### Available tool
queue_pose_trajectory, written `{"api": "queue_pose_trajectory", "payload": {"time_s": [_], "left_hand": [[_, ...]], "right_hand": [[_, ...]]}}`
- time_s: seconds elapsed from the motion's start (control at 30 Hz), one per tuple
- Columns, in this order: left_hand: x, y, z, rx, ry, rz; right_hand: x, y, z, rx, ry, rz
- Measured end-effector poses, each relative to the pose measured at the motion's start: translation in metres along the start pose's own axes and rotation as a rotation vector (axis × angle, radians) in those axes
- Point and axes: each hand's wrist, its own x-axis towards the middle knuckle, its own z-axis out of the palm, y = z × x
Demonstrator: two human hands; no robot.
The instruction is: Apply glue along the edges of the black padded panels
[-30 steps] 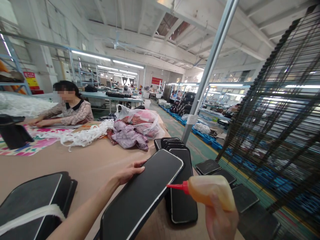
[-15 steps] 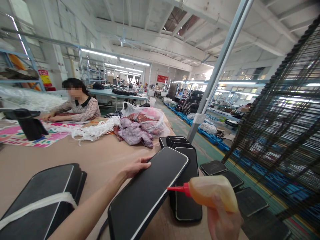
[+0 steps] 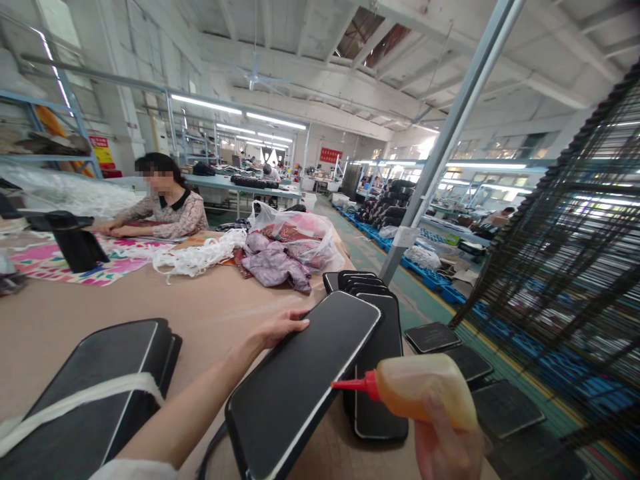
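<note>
My left hand [image 3: 286, 327] grips the far left edge of a flat black panel [image 3: 305, 380] with rounded corners and a pale line along its right edge. The panel is tilted over the table. My right hand [image 3: 447, 433] is wrapped round a squeeze bottle [image 3: 430, 387] of amber liquid with a red nozzle. The nozzle tip is at the panel's pale right edge; whether it touches I cannot tell. Behind the panel lies a row of similar black panels [image 3: 383, 400], overlapping one another. At the left sits a stack of black panels [image 3: 107, 373] bound with a white strip [image 3: 90, 407].
Patterned cloth in a clear plastic bag [image 3: 290, 247] and white strips [image 3: 205, 257] lie on the brown table [image 3: 210, 307]. A black bottle [image 3: 77, 243] stands near a seated person [image 3: 173, 207]. A metal post [image 3: 445, 147] and wire rack [image 3: 565, 233] are at the right.
The red nozzle has slid slightly down along the panel's edge toward me. The whole view has shifted a little; both hands keep their holds.
</note>
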Motion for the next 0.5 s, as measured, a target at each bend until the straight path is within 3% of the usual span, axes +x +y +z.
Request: {"api": "queue_pose_trajectory", "payload": {"time_s": [0.13, 0.37, 0.5], "left_hand": [[0.002, -0.001, -0.001, -0.018, 0.008, -0.004], [0.008, -0.003, -0.004, -0.015, 0.011, 0.013], [0.010, -0.002, -0.007, -0.012, 0.026, 0.023]], "right_hand": [[-0.002, 0.003, -0.002, -0.004, -0.006, 0.025], [0.020, 0.018, -0.039, -0.279, -0.104, 0.023], [0.019, 0.029, -0.042, -0.260, -0.127, 0.015]]}}
